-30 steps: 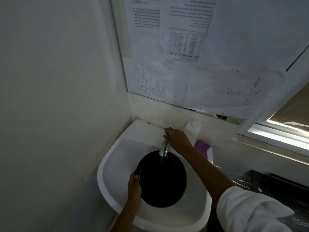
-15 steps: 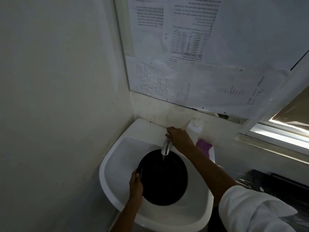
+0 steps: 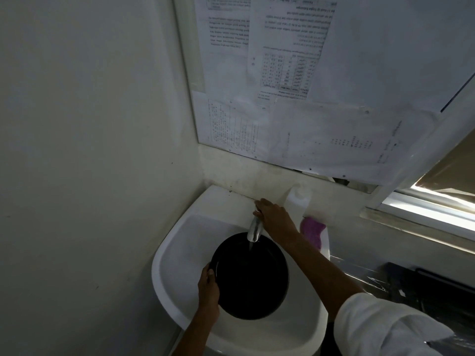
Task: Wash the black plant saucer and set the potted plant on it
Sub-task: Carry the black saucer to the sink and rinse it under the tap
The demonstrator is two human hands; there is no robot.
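In the sink [image 3: 174, 255], under the tap [image 3: 254, 228], the saucer [image 3: 250, 276] catches a thin stream, its left rim pinched by the left hand [image 3: 208, 286]. The right hand [image 3: 273, 218] grips the tap. That 1-hand pinch could slip once wet, and a harder flow may splash out.

Printed sheets [image 3: 282, 73] hang above the sink [image 3: 180, 240], showing mirrored text and number tables, none of it legible.
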